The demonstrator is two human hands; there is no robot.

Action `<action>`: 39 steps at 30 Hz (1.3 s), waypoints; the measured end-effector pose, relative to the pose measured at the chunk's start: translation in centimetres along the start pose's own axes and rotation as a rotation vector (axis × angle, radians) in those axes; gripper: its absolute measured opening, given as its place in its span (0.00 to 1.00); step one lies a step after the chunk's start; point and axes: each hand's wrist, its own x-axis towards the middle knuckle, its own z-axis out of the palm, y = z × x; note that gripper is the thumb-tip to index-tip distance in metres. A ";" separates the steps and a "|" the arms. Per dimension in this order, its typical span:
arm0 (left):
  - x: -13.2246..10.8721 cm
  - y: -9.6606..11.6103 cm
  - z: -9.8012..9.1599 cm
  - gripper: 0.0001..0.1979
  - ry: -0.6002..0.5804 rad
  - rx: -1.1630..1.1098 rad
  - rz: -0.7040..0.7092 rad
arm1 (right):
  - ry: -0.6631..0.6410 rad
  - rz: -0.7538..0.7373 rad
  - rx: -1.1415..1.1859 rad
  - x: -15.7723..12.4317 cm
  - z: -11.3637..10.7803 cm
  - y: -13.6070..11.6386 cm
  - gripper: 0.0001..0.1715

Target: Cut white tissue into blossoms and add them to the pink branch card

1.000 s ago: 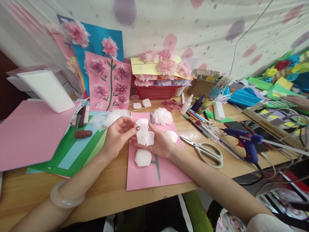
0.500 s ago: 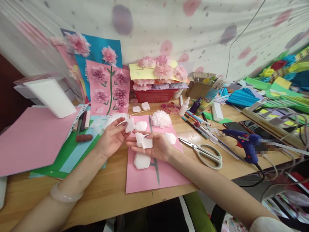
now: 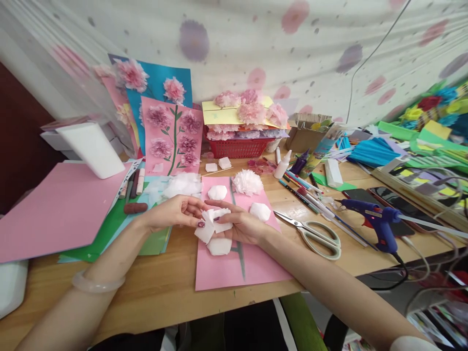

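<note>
Between thumb and fingers, my left hand (image 3: 185, 213) pinches a small piece of white tissue paper (image 3: 205, 231). My right hand (image 3: 241, 223) is closed on more folded white tissue paper (image 3: 224, 213), its thumb pressing on top. The two papers meet and overlap, so their border is hard to make out. Both hands are over a pink card (image 3: 215, 273) with a grey-green painted stem. White paper pads lie on it: one above my hands (image 3: 217, 192), one partly covered below (image 3: 219, 246), one at the right (image 3: 260, 211). A fluffy white paper flower (image 3: 247, 182) sits near the card's top.
Scissors (image 3: 318, 239) lie right of the card, beside pens and a blue glue gun (image 3: 376, 219). A white glue bottle (image 3: 282, 165) stands behind. At left are a sheer tissue pile (image 3: 183, 184) and pink sheets (image 3: 62, 209). A red basket (image 3: 241, 147) with paper flowers is at the back.
My left hand has moved down and right, bringing its tissue piece against the paper in my right hand. My right thumb now presses on the papers. The view has shifted slightly.
</note>
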 end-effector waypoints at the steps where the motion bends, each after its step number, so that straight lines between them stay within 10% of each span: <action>1: -0.1 0.1 0.0 0.13 0.014 0.015 -0.003 | -0.011 0.004 0.000 0.0 0.0 0.0 0.33; 12: -0.4 1.0 1.2 0.14 0.007 0.016 -0.126 | -0.031 -0.023 0.065 0.6 0.2 0.3 0.16; 18: 0.1 1.0 2.8 0.23 0.140 -0.082 -0.034 | -0.106 0.031 0.094 0.5 0.3 0.1 0.16; 30: 0.8 0.2 1.8 0.16 0.448 -0.330 0.160 | 0.155 -0.134 -0.208 0.1 0.8 -0.2 0.20; 39: 1.0 0.5 3.1 0.14 0.582 -0.081 0.300 | 0.197 -0.272 -0.354 0.0 1.0 0.1 0.19</action>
